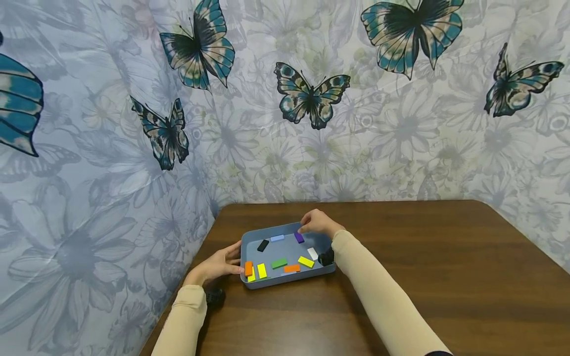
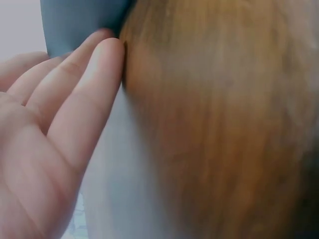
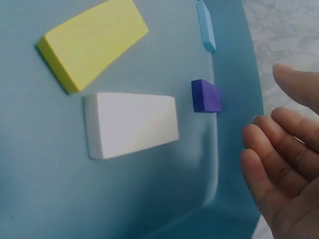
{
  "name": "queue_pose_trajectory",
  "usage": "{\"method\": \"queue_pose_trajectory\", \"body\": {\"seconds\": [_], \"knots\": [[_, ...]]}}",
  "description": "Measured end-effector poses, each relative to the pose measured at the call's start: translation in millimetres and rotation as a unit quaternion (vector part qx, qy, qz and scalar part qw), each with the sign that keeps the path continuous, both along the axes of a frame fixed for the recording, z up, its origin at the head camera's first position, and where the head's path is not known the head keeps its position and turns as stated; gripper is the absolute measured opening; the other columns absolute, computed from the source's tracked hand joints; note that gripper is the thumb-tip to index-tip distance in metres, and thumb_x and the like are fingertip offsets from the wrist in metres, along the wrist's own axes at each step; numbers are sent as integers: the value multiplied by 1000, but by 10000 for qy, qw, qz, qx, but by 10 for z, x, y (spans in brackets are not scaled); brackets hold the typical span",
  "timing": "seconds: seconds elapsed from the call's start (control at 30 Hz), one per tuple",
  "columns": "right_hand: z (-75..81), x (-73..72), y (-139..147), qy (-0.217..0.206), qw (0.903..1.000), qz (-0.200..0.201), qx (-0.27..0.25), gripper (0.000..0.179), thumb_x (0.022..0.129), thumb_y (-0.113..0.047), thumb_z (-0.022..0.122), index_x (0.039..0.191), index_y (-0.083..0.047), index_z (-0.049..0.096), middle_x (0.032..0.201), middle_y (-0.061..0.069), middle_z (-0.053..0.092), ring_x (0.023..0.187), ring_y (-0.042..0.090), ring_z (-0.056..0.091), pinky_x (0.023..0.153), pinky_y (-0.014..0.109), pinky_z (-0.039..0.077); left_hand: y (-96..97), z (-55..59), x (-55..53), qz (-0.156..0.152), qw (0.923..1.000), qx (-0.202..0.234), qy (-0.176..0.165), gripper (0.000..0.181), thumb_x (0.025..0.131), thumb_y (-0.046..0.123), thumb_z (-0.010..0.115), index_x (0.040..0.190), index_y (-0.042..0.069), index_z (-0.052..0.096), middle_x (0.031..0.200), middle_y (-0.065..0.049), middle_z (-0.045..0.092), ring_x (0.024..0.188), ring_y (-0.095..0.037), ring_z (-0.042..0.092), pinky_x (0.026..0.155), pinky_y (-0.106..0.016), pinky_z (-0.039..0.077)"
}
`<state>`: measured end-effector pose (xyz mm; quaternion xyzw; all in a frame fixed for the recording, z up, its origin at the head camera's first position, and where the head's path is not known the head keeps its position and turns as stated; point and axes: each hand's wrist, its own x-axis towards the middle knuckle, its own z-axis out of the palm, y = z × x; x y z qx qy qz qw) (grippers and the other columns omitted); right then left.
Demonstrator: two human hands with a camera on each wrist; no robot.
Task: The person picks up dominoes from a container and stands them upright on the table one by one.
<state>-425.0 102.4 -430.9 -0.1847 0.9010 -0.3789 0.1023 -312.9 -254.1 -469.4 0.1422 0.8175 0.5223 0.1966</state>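
A blue-grey tray (image 1: 267,231) on the table holds several small blocks. My left hand (image 1: 218,264) touches the tray's left side with nearly straight fingers, also seen against its wall in the left wrist view. By the far right rim is my right hand (image 1: 319,223), its fingers loosely bent and nothing between them in the right wrist view. Just below it, the purple block (image 3: 206,96) lies near the tray wall. Also inside are a light blue block (image 1: 277,238), a black block (image 1: 263,245), a white block (image 3: 134,124) and a green block (image 1: 279,263).
An orange block (image 1: 248,268) overlaps a yellow one at the tray's left end. Another orange block (image 1: 291,268) and a yellow block (image 1: 306,261) lie near the front. The brown table (image 1: 423,247) meets a butterfly-patterned wall covering (image 1: 249,148) behind and left.
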Motion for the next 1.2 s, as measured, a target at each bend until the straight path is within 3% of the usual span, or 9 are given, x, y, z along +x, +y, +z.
{"method": "queue_pose_trajectory", "body": {"seconds": [0.27, 0.6, 0.9, 1.2], "knots": [[-169, -7, -29, -4, 9998, -20, 222, 34, 83, -19, 82, 110, 0, 73, 107, 9, 72, 95, 20, 65, 88, 37, 57, -2, -67, 15, -49, 9997, 213, -56, 104, 90, 19, 76, 161, 4, 2, 163, -32, 15, 145, -51, 30, 106, -46, 50], [-172, -59, -102, -100, 9991, -172, 368, 35, 80, -20, 86, 105, -1, 73, 102, 9, 72, 90, 19, 64, 88, 36, 57, -20, -63, -15, -71, 9995, 300, 16, 102, 90, 17, 75, 161, 4, 3, 162, -31, 17, 145, -51, 29, 106, -42, 51], [-233, -24, -151, -347, 9990, -145, 260, 25, 78, -16, 87, 90, -1, 71, 83, 6, 71, 71, 14, 63, 68, 26, 56, -22, -100, 47, 47, 9997, 237, 81, 99, 91, 19, 75, 160, -1, 8, 161, -32, 20, 144, -50, 32, 108, -46, 48], [-273, -49, -201, -308, 9980, -392, 376, 21, 78, -15, 87, 83, -3, 71, 74, 2, 65, 65, 11, 56, 61, 21, 49, -19, -129, 50, 120, 9993, 208, 274, 92, 93, 19, 73, 159, -2, 13, 162, -29, 20, 144, -50, 33, 110, -48, 46]]}}
